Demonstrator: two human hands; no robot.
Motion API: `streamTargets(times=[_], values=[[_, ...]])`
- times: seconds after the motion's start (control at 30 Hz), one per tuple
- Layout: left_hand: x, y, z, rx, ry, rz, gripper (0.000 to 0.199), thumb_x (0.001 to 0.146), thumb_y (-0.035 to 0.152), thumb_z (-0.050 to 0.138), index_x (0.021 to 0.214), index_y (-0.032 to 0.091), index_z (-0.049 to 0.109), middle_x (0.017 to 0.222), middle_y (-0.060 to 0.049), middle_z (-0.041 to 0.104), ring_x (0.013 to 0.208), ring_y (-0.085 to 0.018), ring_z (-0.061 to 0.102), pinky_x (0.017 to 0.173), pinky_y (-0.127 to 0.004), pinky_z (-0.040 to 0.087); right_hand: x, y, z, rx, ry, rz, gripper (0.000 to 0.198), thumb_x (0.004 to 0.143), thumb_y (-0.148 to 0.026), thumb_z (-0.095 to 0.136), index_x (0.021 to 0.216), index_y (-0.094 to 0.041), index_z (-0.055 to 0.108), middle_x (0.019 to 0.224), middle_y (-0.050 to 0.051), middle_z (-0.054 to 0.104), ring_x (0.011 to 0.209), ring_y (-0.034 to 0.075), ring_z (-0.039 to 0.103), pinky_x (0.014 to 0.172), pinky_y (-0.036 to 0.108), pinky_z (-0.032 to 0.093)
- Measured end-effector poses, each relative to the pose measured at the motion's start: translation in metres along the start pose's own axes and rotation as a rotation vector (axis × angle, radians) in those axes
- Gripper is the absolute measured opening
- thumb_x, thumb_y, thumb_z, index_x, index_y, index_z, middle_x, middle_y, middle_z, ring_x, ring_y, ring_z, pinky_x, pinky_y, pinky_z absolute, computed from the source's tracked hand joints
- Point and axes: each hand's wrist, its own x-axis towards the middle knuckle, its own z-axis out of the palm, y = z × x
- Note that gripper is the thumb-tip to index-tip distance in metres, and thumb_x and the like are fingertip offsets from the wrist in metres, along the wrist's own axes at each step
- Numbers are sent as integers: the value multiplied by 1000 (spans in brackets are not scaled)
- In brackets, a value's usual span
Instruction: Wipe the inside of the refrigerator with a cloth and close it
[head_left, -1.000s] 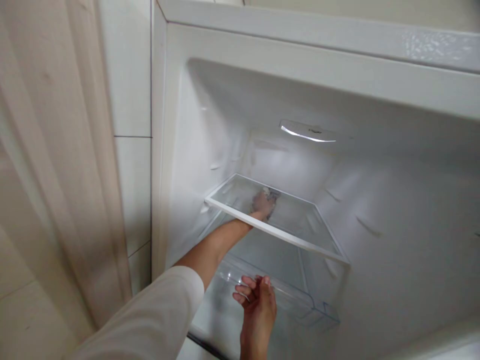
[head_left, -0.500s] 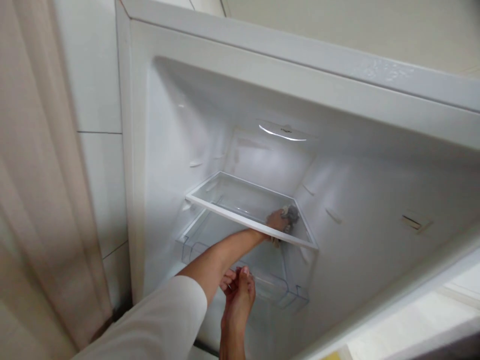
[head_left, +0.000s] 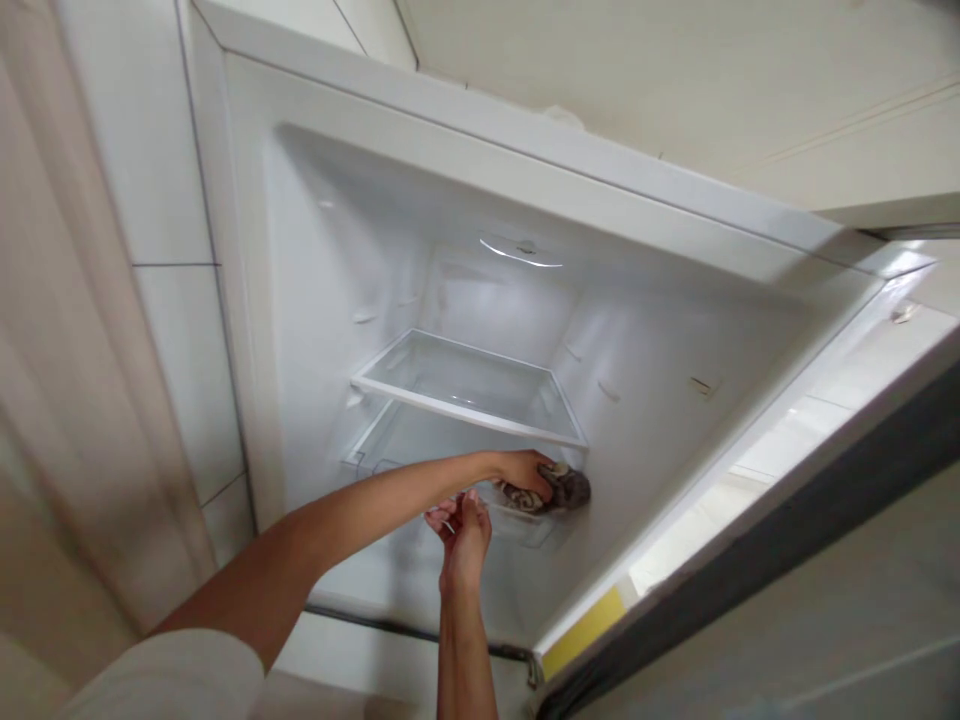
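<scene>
Left hand (head_left: pixel 527 470) fingers closed around grey cloth (head_left: pixel 564 488), pressed against right inner wall of fridge (head_left: pixel 675 400) just below glass shelf (head_left: pixel 465 385). Right hand (head_left: pixel 463 528) fingers loosely curled, holding nothing visible, near front edge of clear drawer (head_left: pixel 525 520). Open door (head_left: pixel 750 540) at right; curtain (head_left: pixel 67 400) at left.

White tiled wall (head_left: pixel 161 200), beige curtain (head_left: pixel 67 380), pale ceiling (head_left: pixel 637 70)
</scene>
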Motion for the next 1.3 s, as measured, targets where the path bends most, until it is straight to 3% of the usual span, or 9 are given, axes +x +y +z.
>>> streamTargets(times=[0.1, 0.23, 0.43, 0.57, 0.7, 0.87, 1.03, 1.17, 1.3], values=[[-9, 13, -5, 131, -114, 96, 22, 66, 3, 75, 82, 19, 75, 65, 5, 67, 68, -16, 64, 64, -24, 53, 1, -3, 1, -21, 30, -5, 66, 58, -74, 81, 86, -19, 56, 63, -3, 69, 53, 12, 62, 58, 28, 58], [-19, 16, -19, 299, -105, 123, 19, 64, 3, 71, 72, 21, 72, 63, 5, 65, 70, -17, 63, 69, -25, 53, 0, -7, -3, -76, 11, -15, 66, 58, -72, 81, 87, -18, 57, 69, 1, 72, 54, 12, 64, 61, 32, 61], [-87, -30, -59, 566, 185, -21, 21, 74, 7, 68, 86, 21, 76, 95, -7, 74, 99, -27, 69, 90, -34, 54, 0, -5, -4, -77, 42, -15, 69, 55, -73, 81, 89, -18, 56, 66, -1, 71, 51, 11, 61, 57, 30, 60], [-148, -62, -85, 711, 437, -135, 39, 86, 7, 56, 116, 25, 72, 127, -15, 67, 125, -34, 59, 103, -48, 49, -4, -5, -2, -62, 52, -29, 68, 57, -71, 81, 90, -18, 56, 65, -4, 68, 51, 10, 59, 57, 29, 59], [-190, -74, -101, 800, 538, -159, 42, 91, 5, 48, 119, 27, 70, 134, -14, 63, 138, -33, 46, 108, -52, 45, -9, -11, 0, -59, 59, -5, 68, 56, -68, 83, 92, -17, 57, 64, -6, 67, 51, 9, 58, 57, 28, 59], [-206, -62, -94, 847, 564, -148, 52, 87, 3, 51, 131, 27, 65, 133, -11, 64, 132, -28, 51, 106, -43, 47, -22, -20, 6, -65, 46, 94, 67, 66, -76, 75, 94, -18, 56, 67, -2, 69, 53, 11, 61, 56, 29, 59], [-207, -43, -70, 789, 706, -163, 55, 87, 10, 57, 139, 28, 60, 139, -8, 62, 131, -27, 53, 109, -39, 47, -51, -43, 16, -250, -203, 315, 82, 75, -94, 46, 82, -14, 60, 53, 0, 58, 39, 11, 50, 37, 24, 42], [-212, -35, -49, 758, 827, -24, 48, 90, 13, 57, 135, 25, 63, 134, -8, 66, 128, -27, 55, 110, -40, 48, -69, -69, 31, -367, -326, -13, 74, 66, -86, 68, 87, -15, 64, 68, 2, 66, 55, 15, 60, 44, 26, 47], [-220, -25, -25, 673, 1083, 199, 34, 93, 21, 60, 125, 25, 69, 126, -8, 69, 124, -25, 59, 114, -42, 46, -71, -85, 44, -427, -295, -338, 64, 61, -65, 85, 98, -17, 66, 102, 7, 72, 97, 20, 65, 88, 36, 56]])
